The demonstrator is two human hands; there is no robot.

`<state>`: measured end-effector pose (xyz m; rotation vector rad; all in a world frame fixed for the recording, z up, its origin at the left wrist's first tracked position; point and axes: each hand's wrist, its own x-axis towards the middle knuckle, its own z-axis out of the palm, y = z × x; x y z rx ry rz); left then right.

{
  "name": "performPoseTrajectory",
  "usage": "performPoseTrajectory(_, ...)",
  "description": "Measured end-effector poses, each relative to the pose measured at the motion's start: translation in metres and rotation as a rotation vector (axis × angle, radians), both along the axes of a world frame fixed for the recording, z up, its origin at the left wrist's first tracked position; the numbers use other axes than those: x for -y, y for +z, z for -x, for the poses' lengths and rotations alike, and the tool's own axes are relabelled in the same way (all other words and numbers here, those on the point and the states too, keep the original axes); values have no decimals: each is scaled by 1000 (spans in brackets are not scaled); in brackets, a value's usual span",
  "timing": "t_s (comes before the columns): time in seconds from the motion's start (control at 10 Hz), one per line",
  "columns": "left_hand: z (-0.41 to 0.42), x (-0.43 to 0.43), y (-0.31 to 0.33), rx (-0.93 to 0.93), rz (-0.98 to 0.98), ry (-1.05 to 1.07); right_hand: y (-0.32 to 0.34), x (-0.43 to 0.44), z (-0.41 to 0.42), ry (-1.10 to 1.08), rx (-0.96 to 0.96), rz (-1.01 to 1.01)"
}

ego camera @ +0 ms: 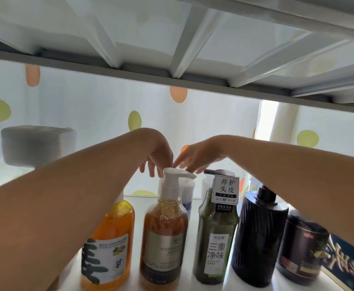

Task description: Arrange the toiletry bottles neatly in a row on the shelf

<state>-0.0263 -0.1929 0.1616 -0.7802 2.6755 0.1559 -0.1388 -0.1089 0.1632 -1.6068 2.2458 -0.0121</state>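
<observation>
Both hands reach over the front row to the amber pump bottle (164,238), probably to turn its white nozzle into line. The left hand (157,162) hangs with slack fingers at the back of the pump head. The right hand (193,160) lays straight fingers by the spout. Neither clasps anything, and actual contact cannot be told.

On the shelf (138,206), an orange bottle (111,244) stands left of the amber one. A tagged green bottle (214,244), a ribbed dark pump bottle (258,238) and a dark jar (297,253) stand to its right. A white tube (187,194) just behind it crowds the fingers.
</observation>
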Motion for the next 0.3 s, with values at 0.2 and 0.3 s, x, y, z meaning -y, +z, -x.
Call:
performPoseTrajectory(0.2, -26, -15, 11, -266, 51, -15, 16, -36, -11, 48, 69, 278)
performPoseTrajectory(0.3, -28, -23, 13, -501, 73, -30, 16, -51, -13, 72, -97, 523)
